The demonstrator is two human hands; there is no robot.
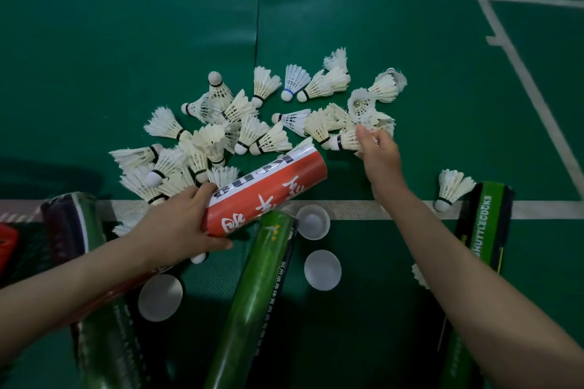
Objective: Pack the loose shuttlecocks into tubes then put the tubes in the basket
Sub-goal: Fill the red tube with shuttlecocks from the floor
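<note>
Now gripping red tube [271,186] by its near end with left hand [177,224]; pinching shuttlecock [346,141] with right hand [379,155], just right of tube's far end.

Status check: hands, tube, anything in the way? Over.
Left hand grips red tube, mouth toward the pile. Right hand pinches one shuttlecock at pile's edge. Green tubes, loose caps lie by the arms; path not blocked.

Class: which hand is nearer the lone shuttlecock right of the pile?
Right. The right hand, pinching a pile shuttlecock, is up-left of the lone shuttlecock; the left hand grips the red tube, farther left.
</note>
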